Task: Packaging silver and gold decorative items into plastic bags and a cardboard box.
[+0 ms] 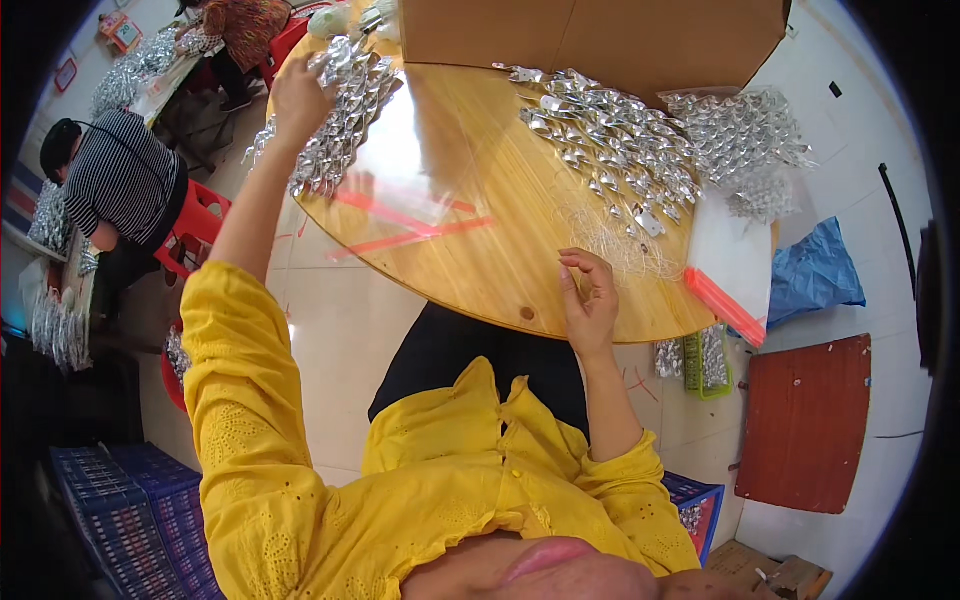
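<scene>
My left hand (303, 102) reaches to the far left of the table, its bent fingertips against a pile of shiny silver twisted pieces (345, 130). What those fingers grip is hidden among the pieces. Over the near edge of the wooden table (455, 270), my right hand (592, 298) is raised with curled fingers, thumb and forefinger tips close together. Anything between them is too small to make out. Just beyond it lies a tangle of thin clear threads (625, 240). A second spread of silver twisted pieces (610, 135) covers the table's right side.
A large cardboard box (590, 40) stands at the table's back. Red tape strips (410, 238) lie at the left, a red bundle (725, 305) at the right edge. A bag of silver pieces (745, 135) sits at right, above a blue bag (820, 270). A co-worker (125, 180) sits far left.
</scene>
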A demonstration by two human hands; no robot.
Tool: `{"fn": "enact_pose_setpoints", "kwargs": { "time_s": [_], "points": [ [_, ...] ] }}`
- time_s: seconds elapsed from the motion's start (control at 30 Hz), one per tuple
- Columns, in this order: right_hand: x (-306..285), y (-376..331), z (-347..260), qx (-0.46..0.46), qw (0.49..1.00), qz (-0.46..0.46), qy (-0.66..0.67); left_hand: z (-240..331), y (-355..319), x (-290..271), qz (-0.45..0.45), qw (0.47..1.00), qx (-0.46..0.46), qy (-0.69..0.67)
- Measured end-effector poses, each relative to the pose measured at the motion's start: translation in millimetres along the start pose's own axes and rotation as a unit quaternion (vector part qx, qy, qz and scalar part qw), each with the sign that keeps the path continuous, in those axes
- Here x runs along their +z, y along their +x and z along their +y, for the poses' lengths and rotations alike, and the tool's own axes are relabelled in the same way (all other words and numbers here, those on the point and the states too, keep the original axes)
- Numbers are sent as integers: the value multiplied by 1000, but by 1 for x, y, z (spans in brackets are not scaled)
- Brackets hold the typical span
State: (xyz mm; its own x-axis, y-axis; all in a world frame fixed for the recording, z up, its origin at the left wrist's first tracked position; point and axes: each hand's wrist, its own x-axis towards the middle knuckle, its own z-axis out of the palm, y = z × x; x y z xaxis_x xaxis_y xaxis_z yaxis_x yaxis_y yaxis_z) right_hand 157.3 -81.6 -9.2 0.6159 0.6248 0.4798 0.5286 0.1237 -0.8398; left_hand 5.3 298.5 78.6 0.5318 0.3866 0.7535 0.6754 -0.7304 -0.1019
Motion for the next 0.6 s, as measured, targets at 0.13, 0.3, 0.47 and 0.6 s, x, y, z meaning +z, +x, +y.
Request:
{"fn": "enact_pose_setpoints", "kwargs": {
  "time_s": [0.13, 0.3, 0.47, 0.6],
  "points": [
    [1, 0, -2, -2, 1000, 14, -27, 74, -75, -7, -37, 973, 42, -225],
    [-1, -1, 5, 8, 998, 28, -64, 144, -123, -3, -213, 955, 43, -201],
    [3, 5, 11, -14, 994, 49, -94, 145, -120, -13, -283, 936, 15, -207],
    [6, 5, 16, -17, 992, 77, -103, 142, -121, -6, -278, 937, 18, -209]
  ]
}}
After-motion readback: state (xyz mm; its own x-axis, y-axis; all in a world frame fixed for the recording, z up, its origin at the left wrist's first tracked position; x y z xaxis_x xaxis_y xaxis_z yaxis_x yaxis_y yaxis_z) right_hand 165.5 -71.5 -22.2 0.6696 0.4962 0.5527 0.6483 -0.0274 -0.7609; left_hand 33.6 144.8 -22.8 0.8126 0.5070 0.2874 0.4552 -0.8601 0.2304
